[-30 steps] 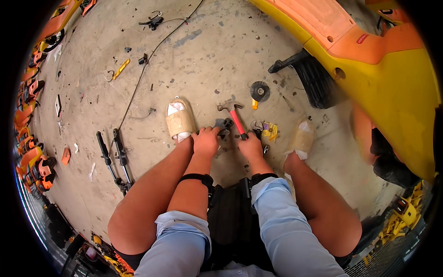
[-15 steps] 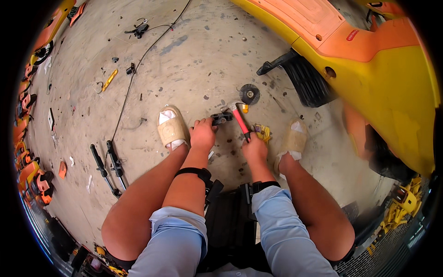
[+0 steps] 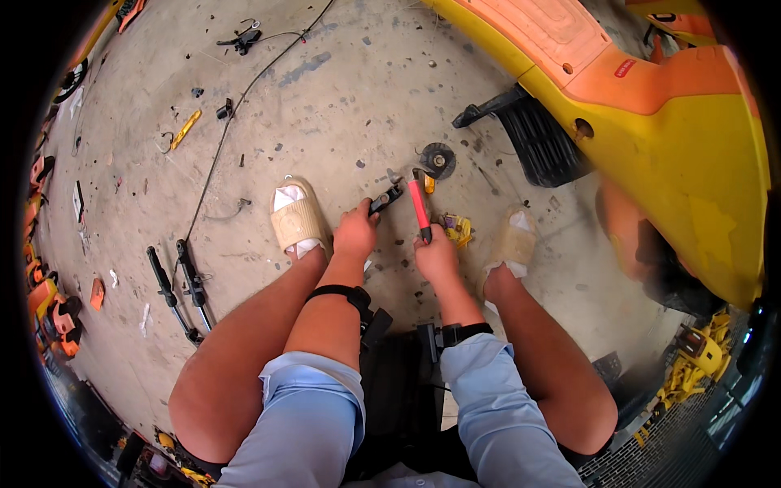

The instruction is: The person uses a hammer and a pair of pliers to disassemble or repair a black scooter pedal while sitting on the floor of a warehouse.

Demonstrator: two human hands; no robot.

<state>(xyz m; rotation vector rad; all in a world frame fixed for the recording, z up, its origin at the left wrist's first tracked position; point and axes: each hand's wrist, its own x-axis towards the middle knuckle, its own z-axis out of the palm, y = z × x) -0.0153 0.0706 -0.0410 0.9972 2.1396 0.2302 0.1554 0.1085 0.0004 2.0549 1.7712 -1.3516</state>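
Note:
My left hand (image 3: 355, 233) is closed around one end of a small black slotted part (image 3: 386, 198), low over the concrete floor; its exact kind I cannot make out. The part's free end points up and to the right. My right hand (image 3: 437, 254) grips a hammer (image 3: 420, 203) by its red handle with a black end. The hammer's head is beside the part's far end, and a narrow gap shows between them. A round dark disc (image 3: 438, 160) lies on the floor just beyond the hammer head. Near my right hand lies a crumpled yellow packet (image 3: 457, 230).
A yellow and orange vehicle body (image 3: 651, 154) with a black ribbed guard (image 3: 541, 142) stands at the right. Two black shock absorbers (image 3: 181, 285) lie at the left beside a long cable (image 3: 224, 142). A yellow strip (image 3: 186, 129) and a black lever assembly (image 3: 241, 39) lie farther off.
The black part has tilted, its free end now angled upward and away. The hammer has turned more upright, with its head shifted slightly. Both hands keep their hold.

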